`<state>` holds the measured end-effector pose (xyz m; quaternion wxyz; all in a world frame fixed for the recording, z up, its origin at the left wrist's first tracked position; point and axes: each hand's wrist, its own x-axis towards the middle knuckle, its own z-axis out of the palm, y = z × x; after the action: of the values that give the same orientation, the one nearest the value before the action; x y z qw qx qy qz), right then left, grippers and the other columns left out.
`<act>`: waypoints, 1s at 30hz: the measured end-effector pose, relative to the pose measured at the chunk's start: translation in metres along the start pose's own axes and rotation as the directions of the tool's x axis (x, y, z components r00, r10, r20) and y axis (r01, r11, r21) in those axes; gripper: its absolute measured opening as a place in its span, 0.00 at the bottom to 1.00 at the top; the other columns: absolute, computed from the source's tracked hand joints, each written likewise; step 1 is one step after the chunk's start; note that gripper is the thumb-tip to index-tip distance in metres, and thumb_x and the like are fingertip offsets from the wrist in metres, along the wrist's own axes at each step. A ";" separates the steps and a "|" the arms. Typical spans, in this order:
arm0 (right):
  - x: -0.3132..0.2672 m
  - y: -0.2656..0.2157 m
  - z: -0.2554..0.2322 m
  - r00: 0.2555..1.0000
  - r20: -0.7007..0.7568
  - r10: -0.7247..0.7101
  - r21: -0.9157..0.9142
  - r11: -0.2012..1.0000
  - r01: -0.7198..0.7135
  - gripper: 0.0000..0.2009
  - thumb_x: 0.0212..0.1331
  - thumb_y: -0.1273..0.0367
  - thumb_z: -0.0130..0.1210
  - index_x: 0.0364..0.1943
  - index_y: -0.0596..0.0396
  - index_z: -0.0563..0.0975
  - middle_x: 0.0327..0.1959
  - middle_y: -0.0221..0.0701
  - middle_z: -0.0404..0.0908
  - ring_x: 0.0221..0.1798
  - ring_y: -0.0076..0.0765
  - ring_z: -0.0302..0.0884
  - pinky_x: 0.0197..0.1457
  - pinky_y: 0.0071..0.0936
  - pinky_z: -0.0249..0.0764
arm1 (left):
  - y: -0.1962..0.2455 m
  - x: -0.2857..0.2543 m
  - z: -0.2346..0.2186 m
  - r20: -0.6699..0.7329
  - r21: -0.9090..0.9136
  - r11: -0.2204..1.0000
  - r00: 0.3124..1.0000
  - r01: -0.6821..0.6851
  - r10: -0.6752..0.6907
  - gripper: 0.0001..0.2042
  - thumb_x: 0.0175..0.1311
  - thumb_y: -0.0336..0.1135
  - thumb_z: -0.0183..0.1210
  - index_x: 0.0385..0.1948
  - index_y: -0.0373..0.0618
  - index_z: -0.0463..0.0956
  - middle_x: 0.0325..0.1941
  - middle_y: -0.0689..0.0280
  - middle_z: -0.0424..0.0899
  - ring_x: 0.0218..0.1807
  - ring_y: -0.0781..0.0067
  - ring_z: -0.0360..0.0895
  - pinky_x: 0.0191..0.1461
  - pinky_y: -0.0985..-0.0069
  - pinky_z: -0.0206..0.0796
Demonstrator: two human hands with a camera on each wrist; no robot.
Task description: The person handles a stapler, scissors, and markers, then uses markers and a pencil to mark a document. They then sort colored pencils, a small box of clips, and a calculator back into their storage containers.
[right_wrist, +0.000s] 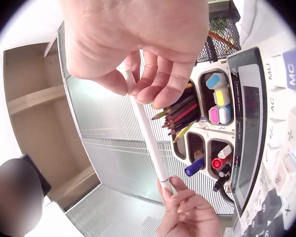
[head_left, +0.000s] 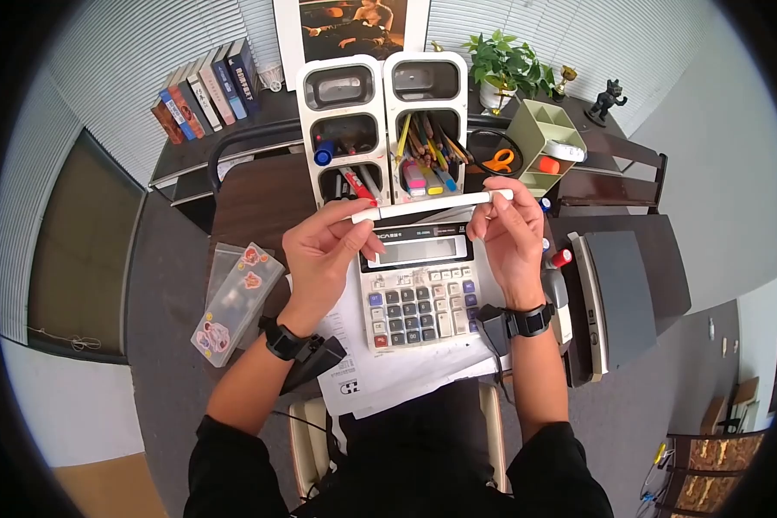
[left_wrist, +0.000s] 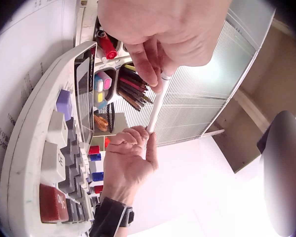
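A slim white marker pen (head_left: pixel 440 206) spans the gap between both hands, above the top of a large calculator (head_left: pixel 419 302). My left hand (head_left: pixel 324 259) pinches its capped end between thumb and fingers. At the opposite end, my right hand (head_left: pixel 514 242) holds the tip of the barrel with thumb and fingertips. A thin line rings the pen (right_wrist: pixel 150 140) near the left fingers in the right wrist view. From the left wrist, the pen (left_wrist: pixel 157 108) runs away towards the right hand (left_wrist: pixel 128 160).
Behind the calculator stands a white organizer (head_left: pixel 388 138) with pencils, highlighters and markers. Sheets of paper (head_left: pixel 341 345) lie under the calculator. A stickered clear case (head_left: pixel 237 304) is at left; a green organizer (head_left: pixel 527 129) and a dark boxy device (head_left: pixel 617 298) are at right.
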<state>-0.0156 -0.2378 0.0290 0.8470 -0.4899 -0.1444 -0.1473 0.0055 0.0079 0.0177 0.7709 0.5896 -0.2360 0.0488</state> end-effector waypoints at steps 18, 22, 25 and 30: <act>-0.002 0.000 0.002 0.998 0.046 0.031 -0.067 0.997 -0.027 0.10 0.71 0.68 0.55 0.47 0.62 0.77 0.21 0.29 0.74 0.23 0.25 0.72 0.31 0.27 0.72 | -0.003 -0.001 -0.006 0.190 -0.029 0.982 0.965 0.188 -0.179 0.12 0.72 0.33 0.59 0.32 0.31 0.82 0.25 0.61 0.84 0.24 0.76 0.82 0.28 0.80 0.72; -0.002 0.001 0.004 1.000 -0.006 0.030 -0.033 0.999 -0.030 0.10 0.70 0.68 0.55 0.45 0.63 0.78 0.20 0.31 0.76 0.22 0.26 0.72 0.30 0.27 0.72 | -0.002 -0.003 -0.004 0.192 0.012 0.986 0.967 0.168 -0.167 0.16 0.74 0.38 0.56 0.35 0.30 0.82 0.26 0.60 0.83 0.25 0.74 0.81 0.29 0.79 0.71; -0.002 -0.001 0.003 0.999 -0.021 0.034 -0.005 0.999 -0.034 0.11 0.71 0.67 0.54 0.46 0.63 0.77 0.20 0.30 0.75 0.22 0.25 0.71 0.30 0.27 0.71 | -0.004 -0.001 -0.003 0.149 -0.037 0.993 0.983 0.114 -0.107 0.12 0.72 0.34 0.58 0.40 0.31 0.81 0.28 0.60 0.84 0.25 0.73 0.81 0.28 0.78 0.70; -0.001 -0.001 0.000 0.999 -0.035 0.012 -0.007 1.000 -0.012 0.13 0.71 0.65 0.54 0.48 0.63 0.77 0.22 0.29 0.75 0.23 0.25 0.72 0.30 0.27 0.71 | -0.005 0.000 -0.004 0.044 -0.098 0.993 0.997 0.064 -0.060 0.10 0.70 0.29 0.59 0.49 0.35 0.79 0.36 0.60 0.84 0.26 0.72 0.81 0.30 0.78 0.71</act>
<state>-0.0171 -0.2381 0.0294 0.8486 -0.4909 -0.1260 -0.1514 0.0082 0.0100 0.0120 0.7955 0.5584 -0.2353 0.0008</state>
